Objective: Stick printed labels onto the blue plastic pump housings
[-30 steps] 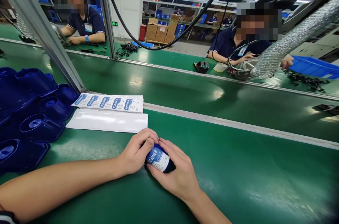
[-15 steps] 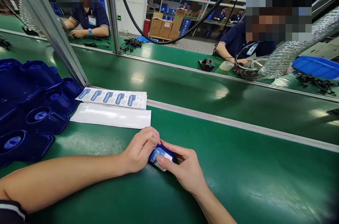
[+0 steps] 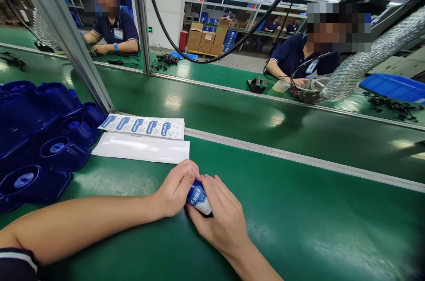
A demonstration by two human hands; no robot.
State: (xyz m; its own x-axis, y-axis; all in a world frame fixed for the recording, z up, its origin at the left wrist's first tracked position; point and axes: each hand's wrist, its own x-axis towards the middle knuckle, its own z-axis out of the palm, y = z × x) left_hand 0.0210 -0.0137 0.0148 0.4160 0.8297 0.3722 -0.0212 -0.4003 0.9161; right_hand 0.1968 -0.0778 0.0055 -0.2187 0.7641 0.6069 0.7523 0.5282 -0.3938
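The green surface (image 3: 315,219) bears dark-blue plastic parts (image 3: 25,115) at left; beside them lie a white strip (image 3: 142,148) and a label sheet (image 3: 144,126). Nearer, the right hand (image 3: 224,214) and left hand (image 3: 175,190) hold a small blue labelled piece (image 3: 198,199) between them — fingers wrapped around its sides.

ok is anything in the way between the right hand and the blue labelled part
Nothing visible: the right hand is cupped against the blue labelled part, and the left hand holds it from the other side.
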